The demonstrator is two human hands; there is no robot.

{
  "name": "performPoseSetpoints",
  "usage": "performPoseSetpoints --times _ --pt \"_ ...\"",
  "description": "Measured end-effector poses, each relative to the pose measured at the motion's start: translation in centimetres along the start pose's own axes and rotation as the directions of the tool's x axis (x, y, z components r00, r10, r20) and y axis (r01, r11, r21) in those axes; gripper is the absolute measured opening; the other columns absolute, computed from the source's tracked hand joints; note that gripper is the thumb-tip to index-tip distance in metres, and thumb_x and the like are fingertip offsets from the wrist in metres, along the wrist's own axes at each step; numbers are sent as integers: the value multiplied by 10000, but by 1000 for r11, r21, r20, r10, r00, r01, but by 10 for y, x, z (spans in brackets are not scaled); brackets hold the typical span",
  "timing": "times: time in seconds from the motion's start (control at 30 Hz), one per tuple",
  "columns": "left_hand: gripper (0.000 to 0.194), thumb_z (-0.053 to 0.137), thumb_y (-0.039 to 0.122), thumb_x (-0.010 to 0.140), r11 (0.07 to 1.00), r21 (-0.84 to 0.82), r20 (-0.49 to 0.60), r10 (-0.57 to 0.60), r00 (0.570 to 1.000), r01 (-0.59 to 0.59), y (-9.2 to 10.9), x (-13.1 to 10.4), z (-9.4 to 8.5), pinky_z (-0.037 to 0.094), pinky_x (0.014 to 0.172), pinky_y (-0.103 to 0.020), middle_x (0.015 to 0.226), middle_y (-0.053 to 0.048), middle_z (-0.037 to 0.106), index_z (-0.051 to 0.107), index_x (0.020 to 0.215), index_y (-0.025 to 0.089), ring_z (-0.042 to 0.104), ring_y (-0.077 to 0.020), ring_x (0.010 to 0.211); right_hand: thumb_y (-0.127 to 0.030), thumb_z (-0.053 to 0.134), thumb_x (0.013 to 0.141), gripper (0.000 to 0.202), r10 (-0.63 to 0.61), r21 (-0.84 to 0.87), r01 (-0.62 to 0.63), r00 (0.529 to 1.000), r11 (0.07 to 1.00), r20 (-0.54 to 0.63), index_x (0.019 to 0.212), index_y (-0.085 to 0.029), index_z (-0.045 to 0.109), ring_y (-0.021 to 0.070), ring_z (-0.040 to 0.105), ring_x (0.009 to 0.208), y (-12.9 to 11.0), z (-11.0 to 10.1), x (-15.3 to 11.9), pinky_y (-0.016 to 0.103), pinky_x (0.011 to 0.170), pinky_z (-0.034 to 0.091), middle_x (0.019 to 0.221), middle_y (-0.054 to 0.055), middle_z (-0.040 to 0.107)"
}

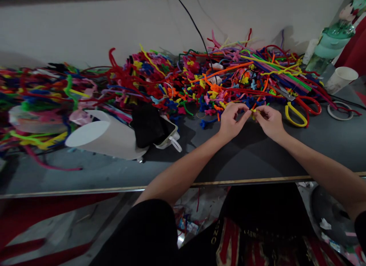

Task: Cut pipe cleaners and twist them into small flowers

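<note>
My left hand (232, 120) and my right hand (269, 120) meet over the grey table (257, 155), fingertips pinched together on a small yellow pipe cleaner piece (253, 110). Just beyond them lies a big heap of coloured pipe cleaners (200, 79) with several small twisted flower shapes. Both forearms reach in from the table's near edge.
Scissors with yellow and red handles (300, 109) lie right of my hands. A white paper roll (105, 134), a black cloth (147, 124) and a phone in a white case (170, 134) lie to the left. A paper cup (341, 79), tape ring (340, 110) and green bottle (331, 44) stand far right.
</note>
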State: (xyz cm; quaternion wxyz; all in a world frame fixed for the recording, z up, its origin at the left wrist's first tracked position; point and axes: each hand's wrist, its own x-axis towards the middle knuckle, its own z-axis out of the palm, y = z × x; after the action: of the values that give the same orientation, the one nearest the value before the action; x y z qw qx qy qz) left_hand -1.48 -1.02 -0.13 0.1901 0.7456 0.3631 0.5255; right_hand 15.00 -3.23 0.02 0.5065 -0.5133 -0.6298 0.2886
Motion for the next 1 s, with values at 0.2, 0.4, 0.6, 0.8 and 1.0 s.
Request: performPoseSetpoints --times 0.2,0.4,0.6,0.8,1.0 --pt "215 608 408 905 999 -2 56 52 997 -52 -4 1 2 467 792 -341 812 -41 719 718 868 227 616 -184 799 -330 583 852 147 -104 -132 107 994 985 27 890 -203 647 138 617 672 -8 -3 -3 261 607 471 795 32 695" --pt "225 575 383 927 988 76 18 136 991 -137 -5 -2 5 474 785 -347 798 -44 725 699 846 214 622 -177 771 -410 617 819 210 48 116 -56 997 992 67 866 -206 632 130 617 635 4 2 2 259 562 493 744 15 665" --pt "210 532 307 961 904 191 79 374 924 -382 -15 -3 2 491 795 -333 830 -51 740 694 886 196 646 -158 790 -421 708 737 268 205 304 -232 972 924 117 836 -193 607 106 574 544 3 6 2 235 481 472 629 -18 617" --pt "166 553 255 956 854 196 135 464 876 -482 -20 -2 -1 501 779 -314 855 -39 744 709 924 207 647 -143 797 -427 776 672 317 228 357 -270 961 894 156 775 -178 608 73 535 491 2 5 3 227 503 473 580 -36 611" --pt "229 643 389 893 988 -147 155 67 986 -44 -24 4 4 506 741 -303 815 -53 739 735 863 181 650 -150 760 -479 833 600 416 282 361 -319 947 876 152 784 -161 637 70 529 499 8 3 8 217 482 449 606 -19 622"
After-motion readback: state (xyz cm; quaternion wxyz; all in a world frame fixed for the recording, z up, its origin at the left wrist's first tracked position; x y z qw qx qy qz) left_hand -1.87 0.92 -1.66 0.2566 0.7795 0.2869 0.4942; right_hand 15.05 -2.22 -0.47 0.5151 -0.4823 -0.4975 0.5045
